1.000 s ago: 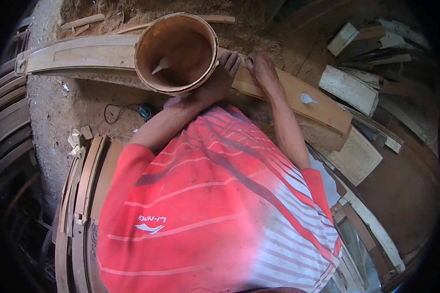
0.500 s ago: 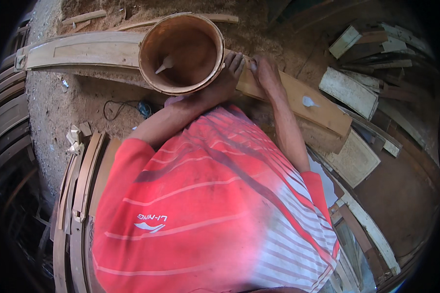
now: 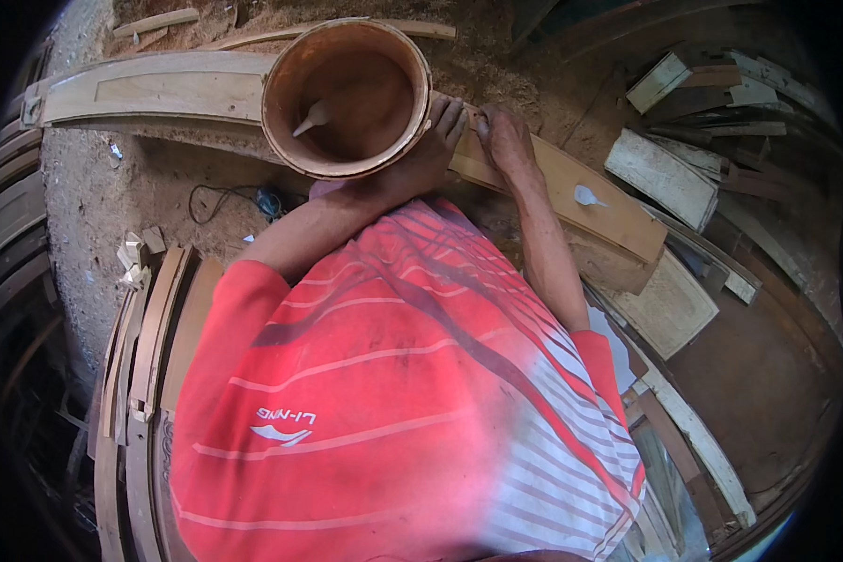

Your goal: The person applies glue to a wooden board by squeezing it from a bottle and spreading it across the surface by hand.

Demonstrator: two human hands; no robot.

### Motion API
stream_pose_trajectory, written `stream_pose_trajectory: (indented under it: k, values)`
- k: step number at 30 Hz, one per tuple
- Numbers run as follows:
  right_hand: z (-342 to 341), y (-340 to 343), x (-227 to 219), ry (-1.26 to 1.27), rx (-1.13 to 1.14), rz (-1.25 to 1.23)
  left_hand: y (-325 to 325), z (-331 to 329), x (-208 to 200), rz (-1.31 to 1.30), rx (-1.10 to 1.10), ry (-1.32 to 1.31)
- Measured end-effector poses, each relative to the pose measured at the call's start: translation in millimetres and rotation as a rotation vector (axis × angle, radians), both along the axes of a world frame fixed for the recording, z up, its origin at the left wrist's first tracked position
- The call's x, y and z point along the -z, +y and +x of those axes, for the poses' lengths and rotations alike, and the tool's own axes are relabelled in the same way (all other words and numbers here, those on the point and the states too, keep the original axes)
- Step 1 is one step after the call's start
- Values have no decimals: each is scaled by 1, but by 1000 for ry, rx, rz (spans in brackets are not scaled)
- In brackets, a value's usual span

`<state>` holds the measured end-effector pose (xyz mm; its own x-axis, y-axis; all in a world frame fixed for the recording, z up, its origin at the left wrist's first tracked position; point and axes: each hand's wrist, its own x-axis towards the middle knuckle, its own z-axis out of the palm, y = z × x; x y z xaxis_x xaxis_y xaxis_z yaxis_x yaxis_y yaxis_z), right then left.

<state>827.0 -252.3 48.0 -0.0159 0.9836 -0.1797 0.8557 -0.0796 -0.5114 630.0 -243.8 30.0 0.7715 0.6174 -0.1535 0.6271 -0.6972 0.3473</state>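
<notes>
Since the earlier frame, scenery has slid slightly left; both hands stay at the wooden board, right of centre, its long axis sloping down rightward. We see the right hand curled, nearer the board's lower-right end; the left hand, fingers extended, lies beside the bucket. We cannot tell whether either pinches anything.

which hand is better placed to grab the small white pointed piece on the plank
Probably the right hand: it sits nearer the white piece on the plank, while the left hand lies farther off, by the bucket.
</notes>
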Motion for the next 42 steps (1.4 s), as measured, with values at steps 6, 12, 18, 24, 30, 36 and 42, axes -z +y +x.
stream_pose_trajectory:
  k: [6,12,18,24,30,36,42]
  values:
    - [-2,-3,2,6,8,32,-2,0,1,6,-5,-21]
    - [-4,-2,1,9,12,41,-7,1,21,184,-19,-27]
    - [-3,-2,4,18,10,39,-3,-1,5,36,-13,-55]
    - [-2,-2,4,19,8,26,-6,1,16,97,-20,-32]
    - [-2,0,-12,68,167,-107,-5,3,12,4,-51,-111]
    - [23,-12,-26,53,288,-122,0,6,-4,-63,-37,-51]
    - [24,-17,-18,60,197,-135,3,12,-4,-20,-61,-46]
